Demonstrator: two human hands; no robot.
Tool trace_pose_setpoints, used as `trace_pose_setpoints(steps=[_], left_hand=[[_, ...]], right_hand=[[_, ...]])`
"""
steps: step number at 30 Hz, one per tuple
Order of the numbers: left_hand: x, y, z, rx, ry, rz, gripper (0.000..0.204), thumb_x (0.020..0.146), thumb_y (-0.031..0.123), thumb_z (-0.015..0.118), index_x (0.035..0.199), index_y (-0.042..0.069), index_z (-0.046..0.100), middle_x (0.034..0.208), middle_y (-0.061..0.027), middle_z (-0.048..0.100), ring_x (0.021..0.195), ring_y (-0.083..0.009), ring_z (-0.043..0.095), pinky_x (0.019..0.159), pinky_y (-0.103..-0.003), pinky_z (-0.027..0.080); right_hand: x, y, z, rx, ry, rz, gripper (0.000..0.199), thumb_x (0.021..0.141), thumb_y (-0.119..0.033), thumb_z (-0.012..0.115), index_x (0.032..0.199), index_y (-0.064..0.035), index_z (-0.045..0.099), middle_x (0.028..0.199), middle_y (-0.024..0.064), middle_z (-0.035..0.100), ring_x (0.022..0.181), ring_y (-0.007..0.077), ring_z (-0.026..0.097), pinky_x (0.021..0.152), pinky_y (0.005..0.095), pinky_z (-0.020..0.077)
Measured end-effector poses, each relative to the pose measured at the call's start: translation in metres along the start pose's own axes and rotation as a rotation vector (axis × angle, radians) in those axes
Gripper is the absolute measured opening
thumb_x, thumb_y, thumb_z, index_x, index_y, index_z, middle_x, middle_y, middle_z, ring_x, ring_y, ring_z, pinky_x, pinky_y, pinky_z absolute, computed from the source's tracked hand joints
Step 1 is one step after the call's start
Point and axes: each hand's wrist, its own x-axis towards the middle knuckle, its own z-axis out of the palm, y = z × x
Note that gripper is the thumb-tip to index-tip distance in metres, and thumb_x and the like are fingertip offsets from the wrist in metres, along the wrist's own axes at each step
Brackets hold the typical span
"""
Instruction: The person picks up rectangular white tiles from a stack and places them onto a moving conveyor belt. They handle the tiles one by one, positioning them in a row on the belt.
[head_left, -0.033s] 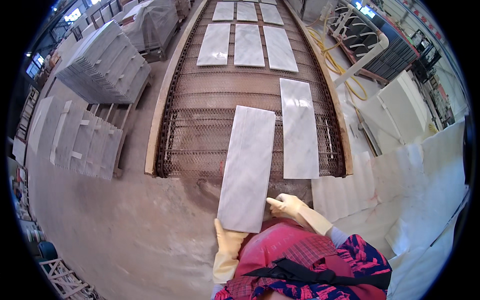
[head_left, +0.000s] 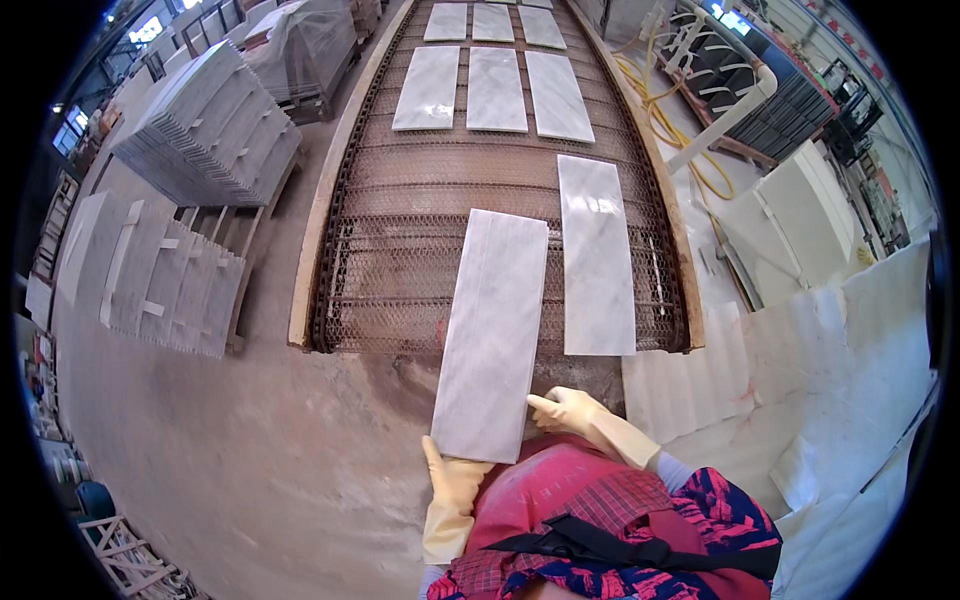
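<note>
A long white-grey marble slab [head_left: 487, 340] slants from my body out over the near end of a mesh conveyor [head_left: 400, 270]. At its near left corner my left hand [head_left: 452, 492], in a pale yellow rubber glove, grips it with the thumb along the side and the fingers hidden beneath. My right hand [head_left: 568, 408], gloved alike, is closed at the slab's right edge, one digit touching it; its other fingertips are partly hidden. To the right, a second marble slab [head_left: 598, 260] lies lengthwise on the mesh, apart from the held one.
Farther up the belt lie rows of shorter marble slabs [head_left: 497, 90]. Stacked tiles [head_left: 205, 125] stand on pallets at left. Wooden rails [head_left: 310, 270] edge the conveyor. A yellow hose [head_left: 665, 125], a white pipe frame [head_left: 730, 120] and pale sheeting [head_left: 790, 370] are at right.
The held slab and both hands have shifted very slightly left in the picture, with the slabs on the belt. Both grips look the same.
</note>
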Motion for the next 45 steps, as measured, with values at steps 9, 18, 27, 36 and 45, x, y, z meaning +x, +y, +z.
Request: trace_pose_setpoints(steps=[9, 18, 27, 36, 45], left_hand=[[0.002, -0.007, -0.023, 0.297, 0.008, -0.128, 0.095, 0.097, 0.027, 0.069, 0.162, 0.007, 0.003, 0.156, -0.0189, 0.047, 0.141, -0.0268, 0.046, 0.119, -0.046, 0.033], [0.016, -0.004, -0.02, -0.451, -0.069, -0.278, 0.08, 0.101, 0.062, 0.031, 0.161, 0.009, 0.031, 0.168, -0.0163, 0.03, 0.154, -0.0362, 0.028, 0.122, -0.06, 0.023], [0.031, -0.028, -0.045, -0.417, 0.157, -0.34, 0.057, 0.102, 0.034, 0.046, 0.151, 0.004, 0.043, 0.157, -0.0208, 0.044, 0.143, -0.0425, 0.042, 0.113, -0.068, 0.037], [0.055, -0.061, -0.083, -0.23, 0.029, -0.163, 0.052, 0.099, 0.02, 0.065, 0.147, 0.008, 0.048, 0.149, -0.0159, 0.053, 0.134, -0.0338, 0.054, 0.11, -0.059, 0.047], [0.059, -0.044, -0.065, -0.443, 0.127, -0.32, 0.058, 0.099, 0.019, 0.07, 0.151, 0.015, 0.044, 0.151, -0.0088, 0.053, 0.135, -0.0327, 0.053, 0.108, -0.058, 0.049]], right_hand=[[-0.006, -0.014, 0.021, 0.027, -0.082, -0.105, 0.068, 0.093, -0.062, 0.066, 0.107, 0.0048, 0.065, 0.09, 0.0194, 0.075, 0.08, 0.027, 0.073, 0.074, 0.0353, 0.0576], [0.005, -0.005, 0.016, -0.008, -0.171, -0.095, 0.07, 0.093, -0.065, 0.062, 0.102, 0.0042, 0.069, 0.08, 0.02, 0.074, 0.073, 0.0283, 0.073, 0.071, 0.0362, 0.0585], [-0.004, 0.025, 0.022, 0.538, -0.217, -0.139, 0.058, 0.094, -0.048, 0.073, 0.123, 0.002, 0.068, 0.112, 0.0173, 0.075, 0.097, 0.0278, 0.073, 0.088, 0.0409, 0.0566], [0.011, 0.04, 0.018, 0.701, -0.161, -0.115, 0.058, 0.098, -0.04, 0.069, 0.139, 0.0013, 0.058, 0.133, 0.0156, 0.067, 0.12, 0.0274, 0.064, 0.106, 0.0433, 0.0492], [-0.021, -0.01, 0.019, 0.802, -0.107, -0.014, 0.058, 0.094, -0.032, 0.075, 0.138, 0.0017, 0.058, 0.128, 0.0179, 0.069, 0.113, 0.0296, 0.069, 0.101, 0.0437, 0.054]])
